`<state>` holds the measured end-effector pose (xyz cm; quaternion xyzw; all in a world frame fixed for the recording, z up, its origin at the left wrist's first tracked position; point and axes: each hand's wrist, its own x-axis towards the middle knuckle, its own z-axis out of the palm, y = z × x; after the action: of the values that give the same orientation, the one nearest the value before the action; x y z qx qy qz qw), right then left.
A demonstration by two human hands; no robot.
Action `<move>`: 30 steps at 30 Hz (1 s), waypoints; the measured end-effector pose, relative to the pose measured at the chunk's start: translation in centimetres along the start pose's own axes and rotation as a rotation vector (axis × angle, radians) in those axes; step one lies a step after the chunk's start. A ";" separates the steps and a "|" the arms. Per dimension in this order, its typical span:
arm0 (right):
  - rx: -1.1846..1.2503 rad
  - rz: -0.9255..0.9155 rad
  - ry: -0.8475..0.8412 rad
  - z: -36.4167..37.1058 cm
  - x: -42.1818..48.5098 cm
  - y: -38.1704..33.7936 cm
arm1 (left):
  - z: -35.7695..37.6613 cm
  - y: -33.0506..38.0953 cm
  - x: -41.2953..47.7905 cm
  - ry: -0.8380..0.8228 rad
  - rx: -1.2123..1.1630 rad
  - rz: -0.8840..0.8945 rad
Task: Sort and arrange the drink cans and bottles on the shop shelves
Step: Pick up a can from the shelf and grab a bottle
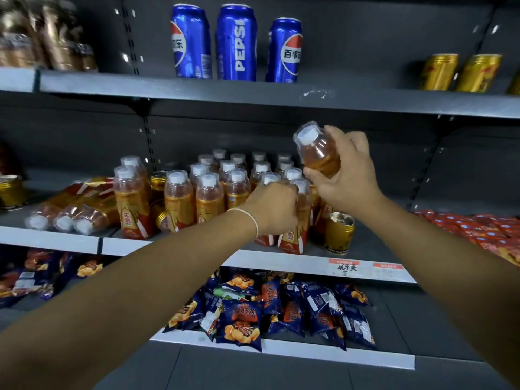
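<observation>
Several orange drink bottles (209,192) with white caps stand crowded on the middle shelf (168,247). My right hand (346,175) grips one such bottle (316,149), lifted and tilted above the group's right end. My left hand (271,208) is curled round the upper part of a standing bottle (292,235) at the front row. A small gold can (339,232) stands just right of that bottle, under my right wrist. Three bottles (66,218) lie on their sides at the shelf's left. Gold cans (159,180) sit partly hidden among the bottles.
Three blue Pepsi cans (236,43) stand on the top shelf, gold cans (461,71) to their right. Red packets (484,232) lie on the middle shelf's right. Blue snack bags (270,311) fill the lower shelf. A gold can (9,191) stands far left.
</observation>
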<state>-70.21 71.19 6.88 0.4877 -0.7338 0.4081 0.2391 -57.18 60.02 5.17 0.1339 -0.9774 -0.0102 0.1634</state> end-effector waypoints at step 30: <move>0.477 0.061 -0.630 33.5 -5.0 -41.2 | -10.1 -37.8 -37.1 -0.155 0.061 -0.711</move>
<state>-29.04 38.08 -0.31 0.6088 -0.6700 0.4045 -0.1301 -10.36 33.67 0.61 0.4691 -0.8790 -0.0472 0.0711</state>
